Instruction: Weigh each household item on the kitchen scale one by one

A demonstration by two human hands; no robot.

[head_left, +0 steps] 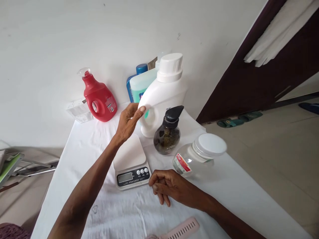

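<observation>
My left hand [131, 121] is closed around the handle of a large white detergent bottle [165, 94], thumb on the near side. The bottle stands upright or nearly so at the back of the table; I cannot tell whether its base touches the cloth. My right hand [168, 186] hovers near the front right corner of a kitchen scale [129, 152], fingers loosely bent and holding nothing. The scale's display looks blank. Between the bottle and my right hand stand a dark pump bottle [166, 137] and a clear jar [196, 159] with a white lid.
A red detergent bottle [101, 96] stands at the back left beside a white box [79, 111]. Behind the white bottle are a green-liquid container [142, 83] and a blue bottle [141, 69]. A pink watch strap [183, 229] lies at the near edge of the white cloth [112, 205].
</observation>
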